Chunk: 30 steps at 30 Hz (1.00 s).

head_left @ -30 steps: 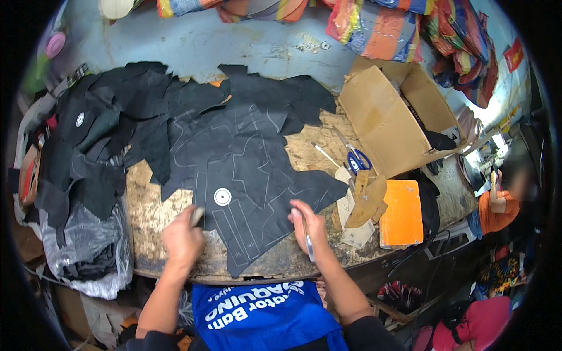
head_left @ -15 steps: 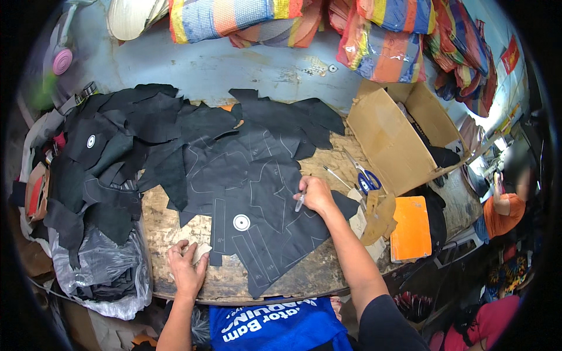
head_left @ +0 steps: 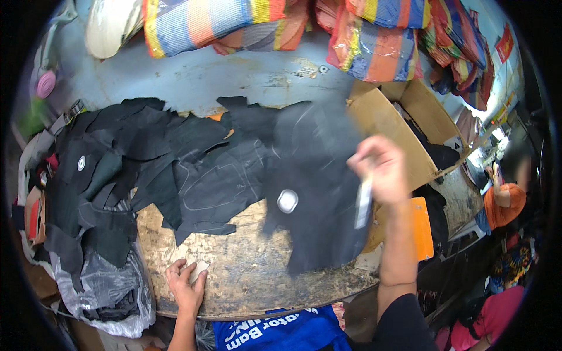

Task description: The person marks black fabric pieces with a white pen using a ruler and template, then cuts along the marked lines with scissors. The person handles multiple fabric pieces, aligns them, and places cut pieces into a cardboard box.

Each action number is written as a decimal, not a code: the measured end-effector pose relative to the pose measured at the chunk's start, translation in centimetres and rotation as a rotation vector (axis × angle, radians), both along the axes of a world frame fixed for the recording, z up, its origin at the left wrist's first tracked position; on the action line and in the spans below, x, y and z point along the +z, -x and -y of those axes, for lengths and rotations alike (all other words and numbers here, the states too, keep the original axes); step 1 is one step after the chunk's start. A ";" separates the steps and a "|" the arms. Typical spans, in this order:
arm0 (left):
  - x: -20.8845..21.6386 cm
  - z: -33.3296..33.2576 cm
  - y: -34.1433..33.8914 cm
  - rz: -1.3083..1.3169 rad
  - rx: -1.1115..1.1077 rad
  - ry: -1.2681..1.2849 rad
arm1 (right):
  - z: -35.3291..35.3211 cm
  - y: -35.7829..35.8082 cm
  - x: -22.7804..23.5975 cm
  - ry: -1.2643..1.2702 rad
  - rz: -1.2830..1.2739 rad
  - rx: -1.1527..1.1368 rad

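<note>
A large black leather-like sheet (head_left: 319,205) with chalk-like lines and a white round mark is lifted and blurred by motion. My right hand (head_left: 383,169) is closed on its right edge, and a pale pen (head_left: 363,202) sticks out downward from the same fingers. My left hand (head_left: 187,288) rests near the table's front edge, thumb and fingers around a small cream card piece (head_left: 199,270). Left of the moving sheet lies another black sheet (head_left: 219,187) with traced outlines.
Black pieces (head_left: 134,128) are heaped at the back left, above a clear plastic bag (head_left: 117,292). An open cardboard box (head_left: 389,134) stands back right, with an orange notebook (head_left: 422,228) below it. The worn wooden table (head_left: 252,263) shows in front. People work at far right.
My right hand has moved right and up, pulling the marked black sheet off the pile and over the scissors and templates. My left hand has stayed with the card piece.
</note>
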State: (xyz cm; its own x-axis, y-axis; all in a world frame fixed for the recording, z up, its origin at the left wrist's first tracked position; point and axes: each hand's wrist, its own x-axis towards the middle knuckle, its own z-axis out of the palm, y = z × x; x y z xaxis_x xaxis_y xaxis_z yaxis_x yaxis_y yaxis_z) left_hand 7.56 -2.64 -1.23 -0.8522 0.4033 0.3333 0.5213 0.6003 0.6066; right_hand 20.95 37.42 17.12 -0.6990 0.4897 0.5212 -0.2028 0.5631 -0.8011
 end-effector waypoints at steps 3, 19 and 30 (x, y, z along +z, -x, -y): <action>0.0 0.0 0.0 0.035 0.012 0.008 | -6.7 -5.0 6.7 -0.308 -0.320 -0.374; 0.0 -0.3 -0.1 0.027 0.036 0.024 | -33.2 -11.6 2.1 -0.449 0.341 -1.207; 0.4 -0.4 0.0 -0.004 0.029 0.043 | -24.5 -8.2 6.9 -0.618 0.174 -1.498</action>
